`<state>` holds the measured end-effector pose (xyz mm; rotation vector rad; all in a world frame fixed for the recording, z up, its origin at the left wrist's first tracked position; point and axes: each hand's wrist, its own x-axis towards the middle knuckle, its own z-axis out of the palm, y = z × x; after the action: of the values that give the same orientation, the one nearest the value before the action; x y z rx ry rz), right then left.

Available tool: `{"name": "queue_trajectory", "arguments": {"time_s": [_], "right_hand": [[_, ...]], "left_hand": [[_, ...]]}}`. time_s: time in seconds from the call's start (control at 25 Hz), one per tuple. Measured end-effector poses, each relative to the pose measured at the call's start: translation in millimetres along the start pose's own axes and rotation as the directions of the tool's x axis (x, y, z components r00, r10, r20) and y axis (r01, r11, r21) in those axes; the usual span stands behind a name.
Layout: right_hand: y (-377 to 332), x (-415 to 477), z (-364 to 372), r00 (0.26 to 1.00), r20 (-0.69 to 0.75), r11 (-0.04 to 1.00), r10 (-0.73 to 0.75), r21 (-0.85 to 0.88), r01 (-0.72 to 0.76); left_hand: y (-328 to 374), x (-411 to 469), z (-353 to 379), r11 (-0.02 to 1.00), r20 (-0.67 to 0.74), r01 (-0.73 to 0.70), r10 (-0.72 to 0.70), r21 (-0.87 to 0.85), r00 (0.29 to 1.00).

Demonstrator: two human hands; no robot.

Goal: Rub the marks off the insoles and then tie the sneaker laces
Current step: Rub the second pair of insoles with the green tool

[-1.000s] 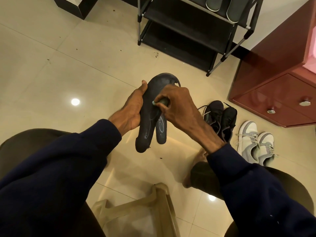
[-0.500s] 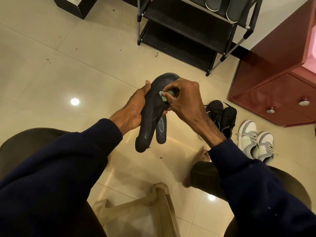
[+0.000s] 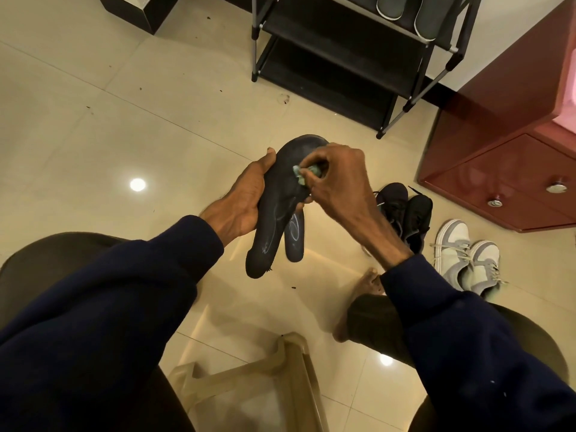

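While round eraser (image 3: 300, 176), right hand (image 3: 341, 185) knuckles-up.

Left hand (image 3: 243, 203) grips insoles (image 3: 276, 210); right hand (image 3: 340, 179) pinches eraser (image 3: 301, 176), fingers curled.

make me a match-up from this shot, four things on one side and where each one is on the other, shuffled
1 insoles
2 pale green eraser
3 black sneakers
4 grey footwear

A pinched in the right hand
B on the rack
C held in the left hand
D on the floor, beside the grey and white sneakers

Pairs: 1-C, 2-A, 3-D, 4-B
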<state>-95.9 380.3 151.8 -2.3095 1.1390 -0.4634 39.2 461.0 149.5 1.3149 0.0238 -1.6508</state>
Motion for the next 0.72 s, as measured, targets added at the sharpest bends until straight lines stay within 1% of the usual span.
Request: {"name": "queue_trajectory", "arguments": {"time_s": [0.08, 0.12, 0.16, 0.2, 0.28, 0.32, 0.36, 0.48, 0.52, 0.56, 0.64, 0.72], "right_hand": [[14.1, 4.5, -7.0, 0.992, -0.109, 0.996, 0.071, -0.053, -0.077], [13.2, 2.7, -7.0, 0.99, -0.119, 0.994, 0.08, -0.058, -0.087], [8.4, -0.9, -4.8, 0.994, -0.083, 0.997, 0.064, -0.037, -0.068], [0.0, -5.6, -1.6, 1.0, -0.002, 0.999, 0.031, 0.007, -0.031], [-17.0, -14.3, 2.2, 0.977, 0.205, 0.996, -0.049, 0.083, 0.033], [-18.7, -14.2, 1.8, 0.967, 0.243, 0.996, -0.073, 0.07, 0.058], [-14.8, -10.5, 0.0, 0.975, 0.214, 0.998, -0.06, 0.029, 0.055], [10.2, 4.3, -11.7, 0.997, 0.023, 0.991, 0.079, -0.106, -0.076], [14.6, 5.0, -13.5, 0.994, 0.002, 0.987, 0.105, -0.119, -0.104], [14.4, 3.4, -12.6, 0.994, 0.016, 0.988, 0.104, -0.117, -0.102], [0.7, -4.4, -7.0, 0.991, 0.132, 0.998, 0.035, -0.064, -0.026], [-15.3, -12.2, 0.2, 0.964, 0.262, 0.999, -0.041, 0.011, 0.039]], "left_hand": [[-0.5, -2.1, 3.1, 1.0, 0.023, 0.002, -0.002, -0.004, 1.0], [-1.1, -1.6, 3.0, 1.0, 0.019, 0.002, -0.002, 0.004, 1.0], [-1.1, -0.7, 1.8, 1.0, 0.011, -0.003, 0.003, 0.017, 1.0], [-1.3, 0.3, -1.0, 1.0, -0.004, -0.011, 0.011, 0.029, 1.0], [-2.5, 4.2, -7.5, 0.998, -0.036, -0.019, 0.021, 0.059, 0.999], [-2.5, 4.6, -8.2, 0.998, -0.038, -0.015, 0.018, 0.063, 0.999], [-2.5, 3.7, -6.9, 0.999, -0.03, -0.005, 0.007, 0.053, 1.0], [-1.2, -0.2, -0.2, 1.0, 0.035, 0.026, -0.026, -0.002, 0.999], [-1.3, -0.9, 0.8, 1.0, 0.041, 0.028, -0.028, 0.0, 0.999], [-1.3, -0.2, 0.2, 1.0, 0.038, 0.027, -0.027, 0.009, 0.999], [-1.9, 2.7, -2.8, 0.999, 0.021, 0.029, -0.029, 0.018, 0.999], [-3.3, 5.7, -7.7, 1.0, -0.029, 0.012, -0.012, 0.028, 1.0]]}}
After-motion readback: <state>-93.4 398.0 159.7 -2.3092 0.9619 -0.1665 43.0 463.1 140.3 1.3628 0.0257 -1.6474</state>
